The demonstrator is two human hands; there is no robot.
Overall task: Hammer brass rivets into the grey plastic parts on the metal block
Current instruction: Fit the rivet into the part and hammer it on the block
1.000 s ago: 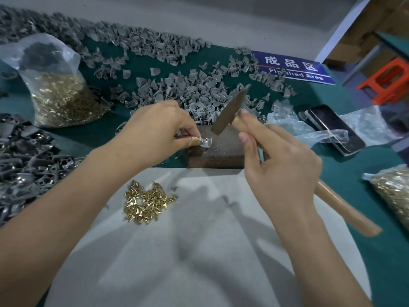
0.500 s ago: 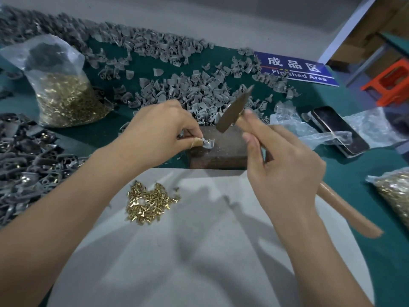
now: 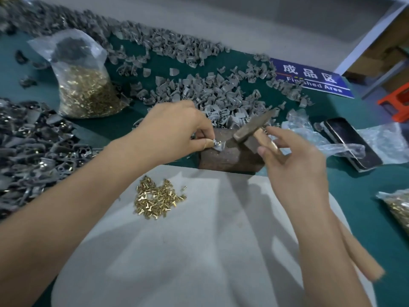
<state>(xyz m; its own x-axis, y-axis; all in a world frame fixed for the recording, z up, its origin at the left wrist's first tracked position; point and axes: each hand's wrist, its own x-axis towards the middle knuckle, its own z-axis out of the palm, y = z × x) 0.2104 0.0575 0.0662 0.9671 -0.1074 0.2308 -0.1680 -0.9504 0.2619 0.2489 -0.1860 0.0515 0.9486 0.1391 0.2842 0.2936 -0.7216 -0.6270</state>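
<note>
A rusty metal block (image 3: 228,156) sits on the green table just beyond a grey cloth. My left hand (image 3: 174,131) pinches a small grey plastic part (image 3: 218,144) flat on the block's top left. My right hand (image 3: 294,169) grips the wooden handle of a hammer (image 3: 254,127). The steel hammer head hangs tilted just right of the part, close above the block. A loose pile of brass rivets (image 3: 157,198) lies on the cloth, below my left hand.
Grey plastic parts (image 3: 210,91) are heaped behind the block, and darker parts (image 3: 33,151) are piled at left. A plastic bag of rivets (image 3: 86,85) stands at back left, another bag (image 3: 396,207) at right. A phone (image 3: 352,142) and a blue sign (image 3: 309,78) lie at right.
The hammer head has swung down from its raised position to just above the block beside the part. My left hand keeps holding the part in place.
</note>
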